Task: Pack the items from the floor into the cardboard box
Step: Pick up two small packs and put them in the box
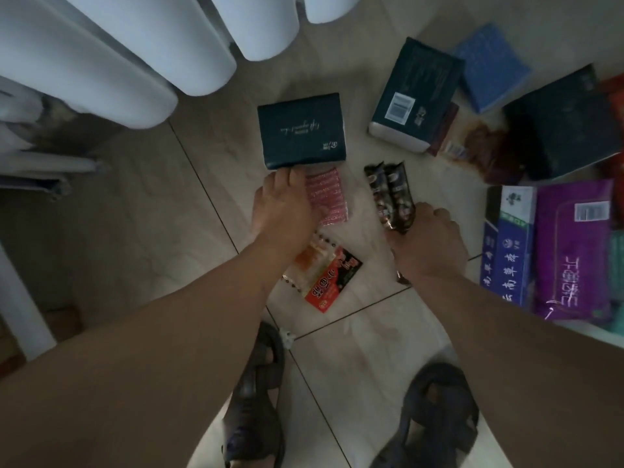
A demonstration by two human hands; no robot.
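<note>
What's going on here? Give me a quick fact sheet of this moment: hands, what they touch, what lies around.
setting: tiled floor, seen from above
left hand: fingers stretched out, tips at the near edge of the dark tissue pack
right hand: grips the dark snack packets
beside left hand: pink packet
under left forearm: red and white packet
to the right: purple pack, blue carton, more dark packs
cardboard box: not clearly in view
feet: dark sandals

Left hand [282, 211] reaches flat; right hand [429, 238] curls in a grip.
</note>
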